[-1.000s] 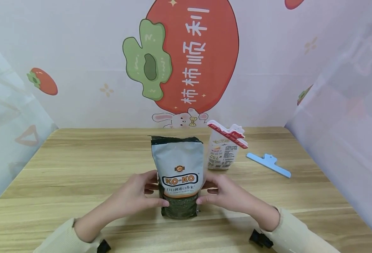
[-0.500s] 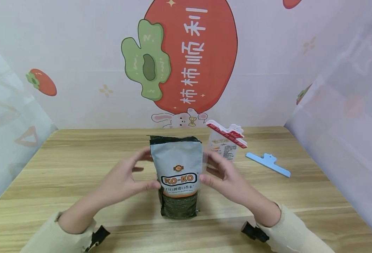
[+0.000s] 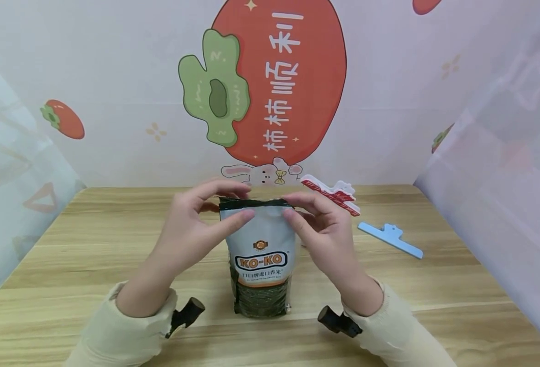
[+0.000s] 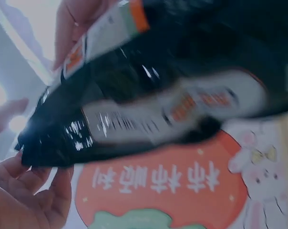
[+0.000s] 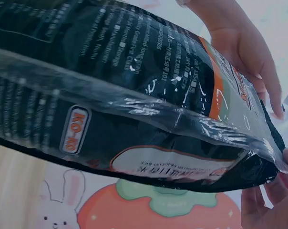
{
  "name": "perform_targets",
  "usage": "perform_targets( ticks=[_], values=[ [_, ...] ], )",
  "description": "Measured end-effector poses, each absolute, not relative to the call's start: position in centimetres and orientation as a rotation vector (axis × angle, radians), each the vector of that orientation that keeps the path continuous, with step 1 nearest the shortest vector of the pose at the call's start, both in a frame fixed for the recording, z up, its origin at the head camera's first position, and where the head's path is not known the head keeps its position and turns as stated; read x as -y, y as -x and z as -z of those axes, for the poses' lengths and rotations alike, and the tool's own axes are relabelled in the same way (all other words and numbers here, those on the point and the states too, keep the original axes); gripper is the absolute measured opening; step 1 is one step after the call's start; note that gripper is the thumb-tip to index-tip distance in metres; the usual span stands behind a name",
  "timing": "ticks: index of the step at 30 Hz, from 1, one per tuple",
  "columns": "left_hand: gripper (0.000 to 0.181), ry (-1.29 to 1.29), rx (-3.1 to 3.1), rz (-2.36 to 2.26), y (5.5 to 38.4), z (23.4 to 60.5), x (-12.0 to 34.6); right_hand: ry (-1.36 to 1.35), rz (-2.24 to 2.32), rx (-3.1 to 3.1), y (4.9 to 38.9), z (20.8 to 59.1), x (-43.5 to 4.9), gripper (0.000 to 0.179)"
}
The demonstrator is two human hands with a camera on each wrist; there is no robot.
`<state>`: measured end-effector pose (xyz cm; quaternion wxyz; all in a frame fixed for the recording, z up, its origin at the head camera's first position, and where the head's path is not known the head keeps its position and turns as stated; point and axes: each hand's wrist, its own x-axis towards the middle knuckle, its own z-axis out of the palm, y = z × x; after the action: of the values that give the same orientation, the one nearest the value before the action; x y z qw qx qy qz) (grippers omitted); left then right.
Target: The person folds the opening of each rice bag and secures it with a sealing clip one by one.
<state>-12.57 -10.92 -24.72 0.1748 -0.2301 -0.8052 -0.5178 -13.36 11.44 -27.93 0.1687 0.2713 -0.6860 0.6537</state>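
Observation:
A KO-KO rice bag (image 3: 262,239), pale blue above and dark green below, stands upright on the wooden table with its black top edge upward. At its upper left, my left hand (image 3: 189,219) reaches round the top edge, fingers behind and thumb in front. In the left wrist view that thumb is apart from the bag. My right hand (image 3: 327,229) pinches the top right corner; the right wrist view shows its thumb and fingers on either side of the corner. The bag's dark green side panel (image 5: 149,138) fills much of the right wrist view.
Behind my right hand, a red-and-white sealing clip (image 3: 331,194) sits at the back; the small white package under it is mostly hidden. A light blue sealing clip (image 3: 390,238) lies on the table (image 3: 114,244) to the right. A printed backdrop (image 3: 128,66) rises behind the table.
Both hands have let go of the rice bag's lower sides and risen to its top edge. The bag has stayed in place. My right hand now covers most of the small white package.

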Motion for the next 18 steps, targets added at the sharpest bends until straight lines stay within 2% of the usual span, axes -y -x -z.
perform_targets(
  ticks=[6,18],
  values=[
    [0.014,0.631,2.277,1.451,12.7,24.2,9.8,-0.754,-1.749,1.886,13.5,27.9,-10.7,0.020],
    [0.006,0.658,2.293,1.554,13.4,24.0,9.4,-0.904,-1.533,1.759,13.9,28.1,-10.2,0.010]
  ],
)
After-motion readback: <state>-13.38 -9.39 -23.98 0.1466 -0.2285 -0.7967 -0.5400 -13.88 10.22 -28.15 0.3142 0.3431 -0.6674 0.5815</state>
